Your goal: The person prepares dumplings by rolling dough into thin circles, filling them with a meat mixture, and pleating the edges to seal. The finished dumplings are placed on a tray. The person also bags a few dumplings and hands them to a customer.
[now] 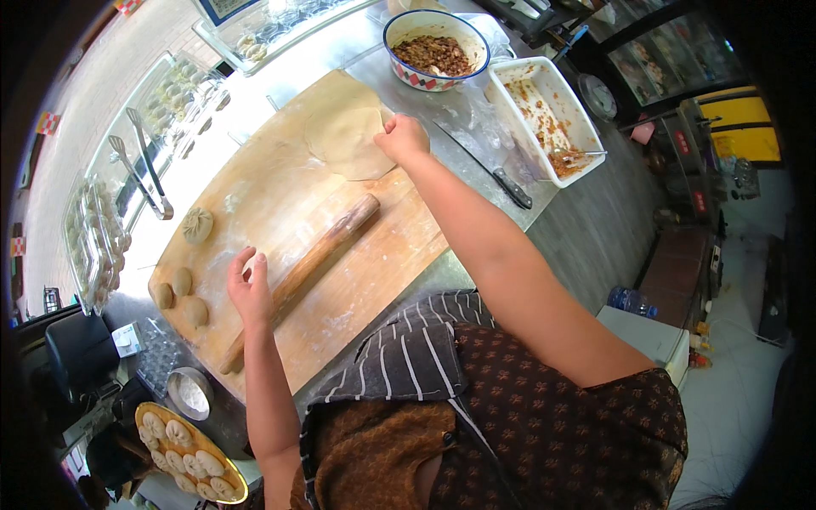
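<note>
My right hand (405, 141) pinches the right edge of a thin round dough sheet (347, 143). It overlaps another flat dough sheet (344, 92) at the far end of the floured wooden board (357, 274). My left hand (248, 290) is over the near left part of the board, fingers apart and holding nothing. Beside it a wooden rolling pin (325, 252) lies diagonally; my left wrist hides some of its lower part. Left of that hand sit small dough lumps (196, 312) and a larger gathered dough ball (197, 225).
A knife (503, 182) lies right of the board, near an enamel bowl of chopped filling (475, 67) and a white plastic tub (593, 137). Tongs (143, 169) and boxed dumplings (95, 236) are left. A flour bowl (175, 389) and a tray of buns (236, 475) stand lower left.
</note>
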The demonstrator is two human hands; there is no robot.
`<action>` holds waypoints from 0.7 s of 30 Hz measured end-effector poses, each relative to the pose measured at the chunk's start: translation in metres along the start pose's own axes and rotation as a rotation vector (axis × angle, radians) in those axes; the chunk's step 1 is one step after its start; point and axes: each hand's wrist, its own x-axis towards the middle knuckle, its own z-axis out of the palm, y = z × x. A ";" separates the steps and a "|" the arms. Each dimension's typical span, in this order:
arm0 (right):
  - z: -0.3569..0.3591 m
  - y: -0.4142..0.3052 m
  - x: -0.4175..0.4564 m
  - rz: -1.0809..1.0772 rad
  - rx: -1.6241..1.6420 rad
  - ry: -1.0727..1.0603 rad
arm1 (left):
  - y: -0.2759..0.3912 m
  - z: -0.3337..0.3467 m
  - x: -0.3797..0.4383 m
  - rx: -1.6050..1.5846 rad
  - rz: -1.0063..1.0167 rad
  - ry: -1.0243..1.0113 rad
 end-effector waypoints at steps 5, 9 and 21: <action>0.005 -0.058 -0.048 -0.369 0.304 0.026 | 0.013 0.017 -0.025 0.504 0.295 -0.378; 0.027 -0.124 -0.104 -0.499 0.624 -0.337 | 0.009 0.027 -0.057 0.637 0.564 -0.240; 0.169 -0.177 -0.137 -0.531 0.032 -0.652 | 0.016 0.029 -0.127 0.435 0.485 -0.159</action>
